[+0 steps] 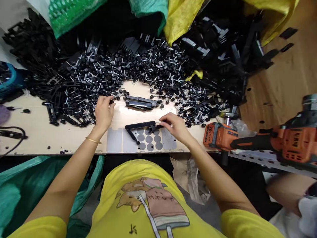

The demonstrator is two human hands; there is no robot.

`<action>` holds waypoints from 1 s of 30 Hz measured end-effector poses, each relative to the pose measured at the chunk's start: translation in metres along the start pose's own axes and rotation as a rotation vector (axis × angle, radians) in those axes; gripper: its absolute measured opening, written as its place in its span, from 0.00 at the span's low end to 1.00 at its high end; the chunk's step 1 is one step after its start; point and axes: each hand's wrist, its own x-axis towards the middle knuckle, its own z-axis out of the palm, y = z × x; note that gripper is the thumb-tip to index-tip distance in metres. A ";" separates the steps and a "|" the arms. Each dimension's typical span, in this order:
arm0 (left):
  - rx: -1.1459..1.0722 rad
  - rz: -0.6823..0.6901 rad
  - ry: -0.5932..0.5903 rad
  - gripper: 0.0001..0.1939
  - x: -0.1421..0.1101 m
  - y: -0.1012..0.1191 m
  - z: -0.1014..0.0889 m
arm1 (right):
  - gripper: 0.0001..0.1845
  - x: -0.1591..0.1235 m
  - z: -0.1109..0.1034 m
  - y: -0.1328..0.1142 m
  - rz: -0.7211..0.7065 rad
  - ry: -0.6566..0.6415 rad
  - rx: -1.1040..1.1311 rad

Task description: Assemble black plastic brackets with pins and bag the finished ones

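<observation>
My left hand (104,112) is at the near edge of a heap of black-headed metal pins (106,71), its thumb and fingers closed around a small black pin head (111,101). My right hand (175,127) pinches a pin whose thin metal shank (158,122) points left at the end of a black folding bracket (140,125). This bracket lies bent in a V, partly over grey round patches (150,147) on the table's front edge. Behind it rests a folded black bracket assembly (141,102), touched by neither hand.
Black plastic arms (51,86) are heaped at the left, and more black parts (223,43) at the back right. An orange cordless drill (220,134) lies at the right; another orange power tool (297,142) is beyond it. Green (74,13) and yellow bags (182,16) hang over the back.
</observation>
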 end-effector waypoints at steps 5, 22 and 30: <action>-0.612 -0.283 0.007 0.12 -0.045 0.023 -0.013 | 0.08 -0.003 0.010 -0.012 -0.029 -0.076 -0.207; -0.404 0.141 -0.009 0.05 -0.089 0.037 0.003 | 0.11 -0.011 0.046 -0.020 -0.092 0.071 -0.312; -0.448 0.168 -0.220 0.11 -0.071 0.014 0.000 | 0.26 -0.036 0.047 -0.007 -0.240 0.192 -0.223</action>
